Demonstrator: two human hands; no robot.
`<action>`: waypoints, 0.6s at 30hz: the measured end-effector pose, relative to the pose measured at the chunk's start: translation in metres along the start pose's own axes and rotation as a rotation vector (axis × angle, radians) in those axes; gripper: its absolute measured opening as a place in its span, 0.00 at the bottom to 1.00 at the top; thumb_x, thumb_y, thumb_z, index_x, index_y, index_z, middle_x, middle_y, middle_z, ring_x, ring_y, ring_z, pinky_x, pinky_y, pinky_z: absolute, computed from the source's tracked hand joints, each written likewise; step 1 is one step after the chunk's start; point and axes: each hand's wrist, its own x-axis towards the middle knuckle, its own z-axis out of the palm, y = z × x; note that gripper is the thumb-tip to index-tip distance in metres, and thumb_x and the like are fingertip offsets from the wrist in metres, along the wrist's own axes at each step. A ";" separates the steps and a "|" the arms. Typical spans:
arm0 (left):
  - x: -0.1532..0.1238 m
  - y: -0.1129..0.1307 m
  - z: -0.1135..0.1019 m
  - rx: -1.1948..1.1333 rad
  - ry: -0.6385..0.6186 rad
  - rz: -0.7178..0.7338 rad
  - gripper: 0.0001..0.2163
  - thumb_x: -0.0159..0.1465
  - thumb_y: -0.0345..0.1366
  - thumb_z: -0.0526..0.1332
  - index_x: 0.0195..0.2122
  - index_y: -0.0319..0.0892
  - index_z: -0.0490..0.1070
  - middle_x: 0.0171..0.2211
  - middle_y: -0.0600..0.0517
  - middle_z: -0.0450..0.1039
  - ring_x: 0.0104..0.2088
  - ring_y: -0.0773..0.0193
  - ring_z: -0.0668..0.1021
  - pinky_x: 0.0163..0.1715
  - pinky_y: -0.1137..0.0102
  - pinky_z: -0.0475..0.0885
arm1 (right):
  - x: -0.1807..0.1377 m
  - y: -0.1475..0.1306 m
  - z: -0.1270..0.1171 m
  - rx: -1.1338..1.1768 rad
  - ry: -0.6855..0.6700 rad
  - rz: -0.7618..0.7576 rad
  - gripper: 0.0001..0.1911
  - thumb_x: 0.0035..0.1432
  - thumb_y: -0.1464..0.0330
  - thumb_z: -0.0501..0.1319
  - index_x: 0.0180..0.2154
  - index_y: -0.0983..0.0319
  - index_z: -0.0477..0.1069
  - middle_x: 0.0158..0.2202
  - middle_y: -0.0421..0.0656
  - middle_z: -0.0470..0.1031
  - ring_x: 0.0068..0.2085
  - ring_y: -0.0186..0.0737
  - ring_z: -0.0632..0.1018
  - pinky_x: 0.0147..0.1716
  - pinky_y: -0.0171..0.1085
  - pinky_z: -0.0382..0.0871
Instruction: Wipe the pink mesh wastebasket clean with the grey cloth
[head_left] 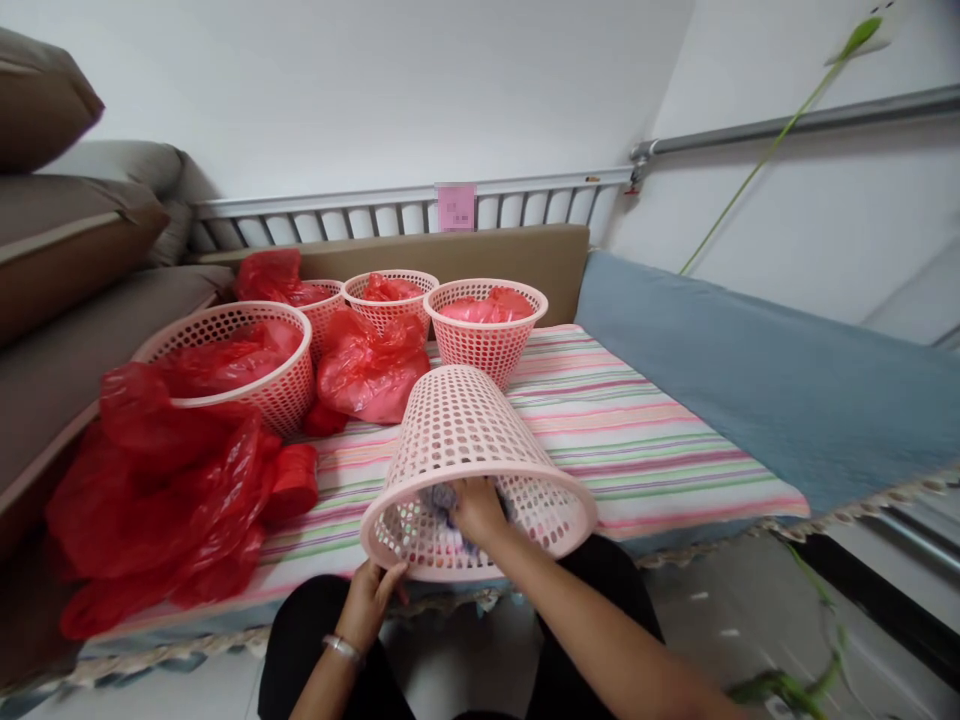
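A pink plastic basket (pixel 472 425) full of round holes lies tipped on its side, its wide mouth facing me. Its lower left rim is pinched between the thumb and fingers of my left hand (pixel 369 600), which has a silver bangle at the wrist. Reaching inside, my right hand (pixel 478 512) is closed on a grey-blue cloth (pixel 438 498) against the inner wall. The basket's rim and wall partly hide that cloth, and the right fingertips do not show fully.
Behind stand several pink baskets (pixel 487 345) lined with red bags. A filled red bag (pixel 375 372) sits among them. Loose red plastic bags (pixel 161 490) and a red roll (pixel 294 480) lie left. Striped cloth (pixel 645 440) covers the seat; cushions (pixel 67 235) are stacked far left.
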 end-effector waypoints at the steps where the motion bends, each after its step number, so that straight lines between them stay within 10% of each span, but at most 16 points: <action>1: 0.000 0.000 -0.001 -0.004 0.000 -0.006 0.16 0.55 0.50 0.62 0.24 0.41 0.72 0.14 0.53 0.73 0.19 0.60 0.75 0.27 0.68 0.69 | 0.019 0.003 0.001 -0.002 0.054 0.030 0.24 0.52 0.72 0.55 0.53 0.65 0.66 0.56 0.53 0.66 0.59 0.55 0.62 0.58 0.51 0.53; 9: 0.006 -0.008 0.016 -0.127 -0.049 -0.137 0.20 0.49 0.54 0.65 0.29 0.39 0.72 0.18 0.52 0.75 0.18 0.63 0.75 0.23 0.69 0.70 | 0.083 0.016 0.015 0.039 0.149 0.069 0.21 0.59 0.68 0.50 0.54 0.60 0.66 0.55 0.46 0.69 0.61 0.50 0.60 0.62 0.51 0.43; 18: 0.009 -0.022 0.036 -0.223 -0.163 -0.161 0.21 0.47 0.53 0.68 0.26 0.36 0.77 0.21 0.48 0.79 0.22 0.62 0.77 0.27 0.69 0.71 | -0.053 -0.010 0.011 0.045 0.004 0.017 0.16 0.47 0.72 0.59 0.41 0.64 0.71 0.42 0.47 0.71 0.46 0.45 0.70 0.49 0.39 0.63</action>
